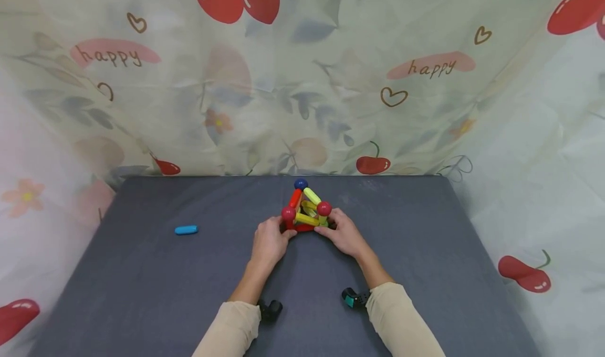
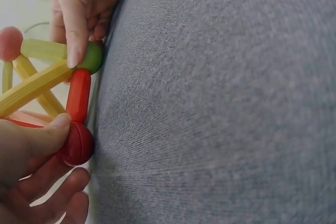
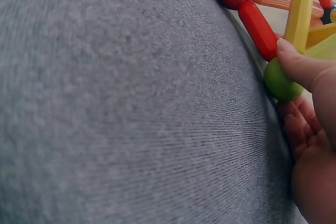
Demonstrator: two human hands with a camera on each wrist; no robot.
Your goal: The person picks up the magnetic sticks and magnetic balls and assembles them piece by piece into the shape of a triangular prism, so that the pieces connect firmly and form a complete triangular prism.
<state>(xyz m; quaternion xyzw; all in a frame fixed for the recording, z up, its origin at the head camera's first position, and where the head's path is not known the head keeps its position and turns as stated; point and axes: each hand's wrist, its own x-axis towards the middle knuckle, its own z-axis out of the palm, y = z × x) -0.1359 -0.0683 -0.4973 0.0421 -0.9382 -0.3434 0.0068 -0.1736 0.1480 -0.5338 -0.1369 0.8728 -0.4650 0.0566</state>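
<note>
A toy frame built of magnetic-looking rods and balls stands on the table in the head view, with a blue ball (image 1: 301, 184) at its far top and two red-pink balls nearer. Its yellow rod (image 1: 307, 219) spans the near side. My left hand (image 1: 271, 239) pinches a dark red ball (image 2: 79, 144) at the near left bottom corner. At the near right bottom corner, the thumb and fingers of my right hand (image 1: 346, 235) hold a green ball (image 3: 282, 81). A red rod (image 2: 79, 95) joins these two corners low down. The frame's far base is partly hidden.
One loose blue rod (image 1: 186, 230) lies to the left on the dark grey table (image 1: 227, 199). Behind and beside the table hangs a printed cloth (image 1: 264, 121). Small black wrist cameras (image 1: 271, 311) sit at both cuffs, just above the tabletop.
</note>
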